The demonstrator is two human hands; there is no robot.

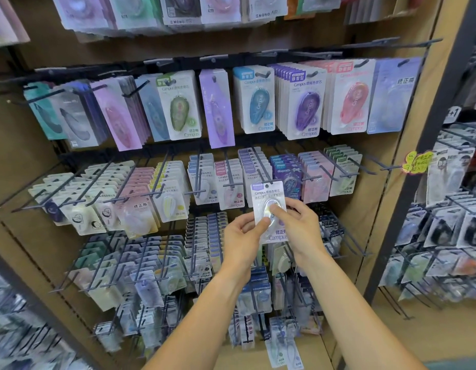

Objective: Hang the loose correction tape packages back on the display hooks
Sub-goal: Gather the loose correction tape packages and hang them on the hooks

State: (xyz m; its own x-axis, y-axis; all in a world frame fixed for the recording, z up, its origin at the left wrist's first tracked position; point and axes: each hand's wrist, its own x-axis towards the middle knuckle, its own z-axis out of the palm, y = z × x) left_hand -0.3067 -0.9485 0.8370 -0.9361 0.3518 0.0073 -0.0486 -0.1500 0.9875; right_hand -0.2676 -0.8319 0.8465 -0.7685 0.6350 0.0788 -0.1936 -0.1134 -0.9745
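A tall brown cardboard display wall point(370, 182) fills the scene, crossed by rows of dark metal display hooks point(162, 166) crowded with hanging carded correction tape packages in teal, pink, purple, blue, green and white. A second dark-framed rack of packages point(450, 236) stands at the right edge. Two bare forearms reach up from the near edge toward the middle of the wall. Between them is a small white-carded correction tape package with a clear blister and a purple header point(269, 209), held upright just below the tip of a middle-row hook. The left hand point(242, 233) pinches its left edge with thumb on the front. The right hand point(298, 222) grips its right side, thumb pressed across the blister.
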